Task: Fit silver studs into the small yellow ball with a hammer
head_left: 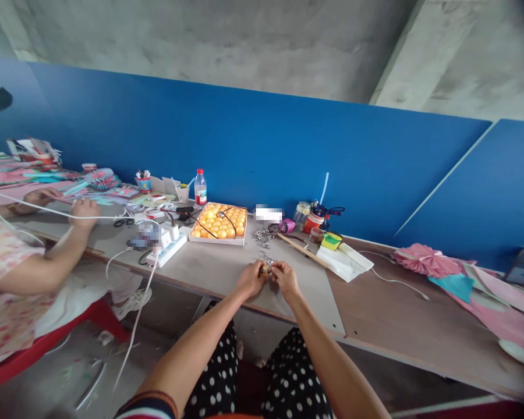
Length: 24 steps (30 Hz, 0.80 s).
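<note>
Close together at the front of the table are my left hand (252,280) and my right hand (287,279). My left hand is closed round a small gold-coloured piece (265,269), whose kind I cannot make out. The fingers of my right hand pinch at its right side, partly hiding it. Just beyond my fingertips lies a scatter of small silvery metal parts (264,236). Back and left of my hands sits a shallow box of orange balls (218,223), with a dark cord lying across the balls.
A white power strip (170,247) with plugs and trailing cables lies left. A wooden stick (303,250), white paper (344,262) and a pen cup (314,221) stand right. Pink folded paper (423,260) is far right. A co-worker's hand (85,210) rests over the table at left.
</note>
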### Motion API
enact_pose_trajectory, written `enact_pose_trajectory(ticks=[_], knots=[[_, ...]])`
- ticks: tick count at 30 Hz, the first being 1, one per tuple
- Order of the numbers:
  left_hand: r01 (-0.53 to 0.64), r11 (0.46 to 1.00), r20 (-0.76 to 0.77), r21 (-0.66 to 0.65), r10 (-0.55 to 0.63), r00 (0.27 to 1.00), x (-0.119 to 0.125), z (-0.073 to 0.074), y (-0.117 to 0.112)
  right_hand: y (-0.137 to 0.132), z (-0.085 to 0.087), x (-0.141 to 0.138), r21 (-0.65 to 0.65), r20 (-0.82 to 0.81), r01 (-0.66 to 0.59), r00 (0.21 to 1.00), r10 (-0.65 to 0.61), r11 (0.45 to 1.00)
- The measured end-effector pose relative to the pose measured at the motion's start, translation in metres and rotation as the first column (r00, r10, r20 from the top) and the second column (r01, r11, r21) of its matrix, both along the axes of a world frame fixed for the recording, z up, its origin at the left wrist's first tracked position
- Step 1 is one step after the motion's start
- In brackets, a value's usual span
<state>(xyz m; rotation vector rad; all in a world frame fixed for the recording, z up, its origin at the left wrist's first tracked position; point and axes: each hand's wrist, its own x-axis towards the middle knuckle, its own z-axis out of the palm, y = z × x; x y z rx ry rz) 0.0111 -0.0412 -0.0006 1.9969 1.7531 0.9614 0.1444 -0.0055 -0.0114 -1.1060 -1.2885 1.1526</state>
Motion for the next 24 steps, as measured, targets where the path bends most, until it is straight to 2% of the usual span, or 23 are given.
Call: enact_pose_trajectory(ticks=[4,8,18,24], knots=[[0.003,1.0,-0.019,0.006,-0.002,1.0,0.0,-0.002,0.001,-0.001,-0.004,-0.012,0.001,-0.04,0.029,0.999,-0.028,1.0],[0.013,1.0,-0.024,0.027,-0.013,1.0,0.0,-0.003,0.001,-0.006,-0.008,-0.008,-0.012,-0.057,0.057,0.997,-0.057,0.998],[0.019,1.0,0.0,0.021,-0.019,1.0,-0.001,-0.002,0.0,0.001,0.0,0.0,-0.094,0.018,-0.121,0.992,0.123,0.988],[0.022,1.0,0.003,0.022,-0.022,1.0,-0.001,0.0,-0.002,0.007,0.001,0.0,-0.132,0.014,-0.178,0.983,0.181,0.975]])
